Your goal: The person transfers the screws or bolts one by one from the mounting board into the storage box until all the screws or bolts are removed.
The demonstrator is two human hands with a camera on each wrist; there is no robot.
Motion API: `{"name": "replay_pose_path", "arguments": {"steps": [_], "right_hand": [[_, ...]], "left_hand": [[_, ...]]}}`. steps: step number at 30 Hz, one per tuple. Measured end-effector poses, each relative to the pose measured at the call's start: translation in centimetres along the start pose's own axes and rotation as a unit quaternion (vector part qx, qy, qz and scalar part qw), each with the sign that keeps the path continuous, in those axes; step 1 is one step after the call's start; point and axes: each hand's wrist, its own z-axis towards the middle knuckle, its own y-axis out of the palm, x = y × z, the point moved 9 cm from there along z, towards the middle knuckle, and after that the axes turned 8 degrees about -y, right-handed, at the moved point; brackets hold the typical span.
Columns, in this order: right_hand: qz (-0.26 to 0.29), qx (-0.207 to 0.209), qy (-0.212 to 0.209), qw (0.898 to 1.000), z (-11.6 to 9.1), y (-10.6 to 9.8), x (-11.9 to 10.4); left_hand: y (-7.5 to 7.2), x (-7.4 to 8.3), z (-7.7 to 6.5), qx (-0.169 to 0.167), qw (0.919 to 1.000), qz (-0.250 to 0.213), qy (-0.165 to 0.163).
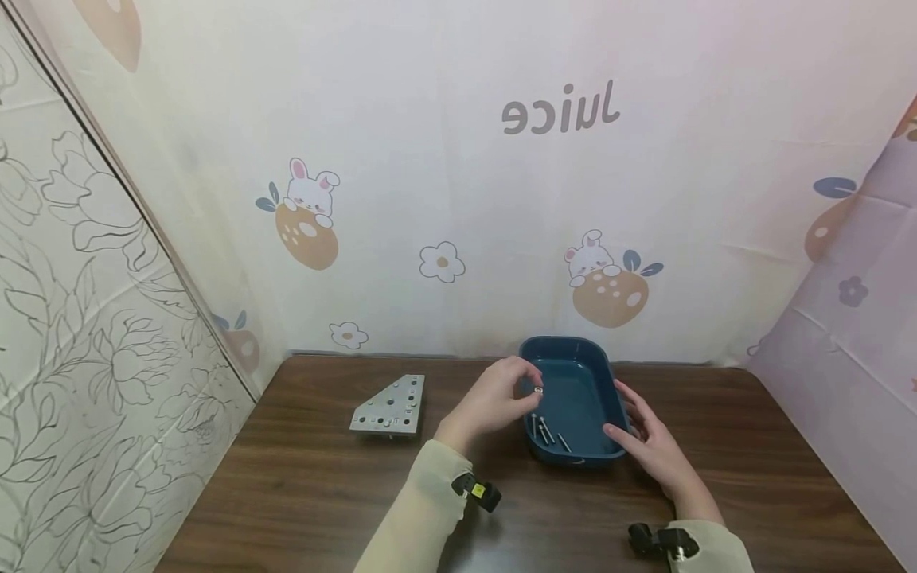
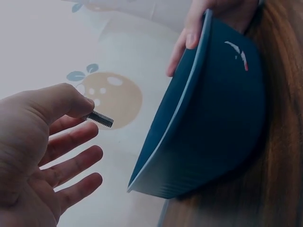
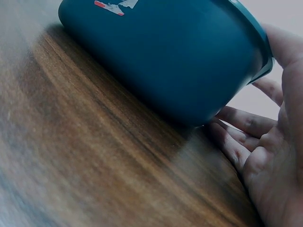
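Note:
My left hand [image 1: 496, 400] hovers over the left rim of a dark blue plastic bin [image 1: 583, 410] and pinches a small bolt [image 2: 102, 119] between thumb and index finger. The bolt's threaded end sticks out past the fingertips, while its other end is hidden by them. The other fingers of that hand are spread. On the bin's right side, my right hand [image 1: 657, 452] grips the wall, thumb over the rim and fingers along the outside. Several loose bolts [image 1: 542, 430] lie inside, near the bin's front left.
To the left on the brown wooden table [image 1: 308, 493] sits a grey metal plate [image 1: 392, 407] with holes and one slanted corner. A patterned cloth [image 1: 444, 159] hangs behind the table. Torn label scraps [image 3: 111, 6] stick to the bin's outer wall.

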Motion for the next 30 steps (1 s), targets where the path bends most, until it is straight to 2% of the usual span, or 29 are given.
{"name": "replay_pose_path", "arguments": {"steps": [5, 16, 30], "right_hand": [[0.000, 0.000, 0.002, 1.000, 0.0, -0.1, -0.1], [0.004, 0.001, 0.004, 1.000, -0.1, 0.0, 0.0], [-0.001, 0.002, 0.005, 1.000, -0.1, 0.0, 0.0]], "left_hand": [[0.9, 0.4, 0.2, -0.005, 0.9999, 0.015, 0.002], [2.9, 0.3, -0.2, -0.019, 0.9996, 0.020, -0.008], [4.8, 1.3, 0.2, -0.028, 0.9972, 0.067, 0.018]]}}
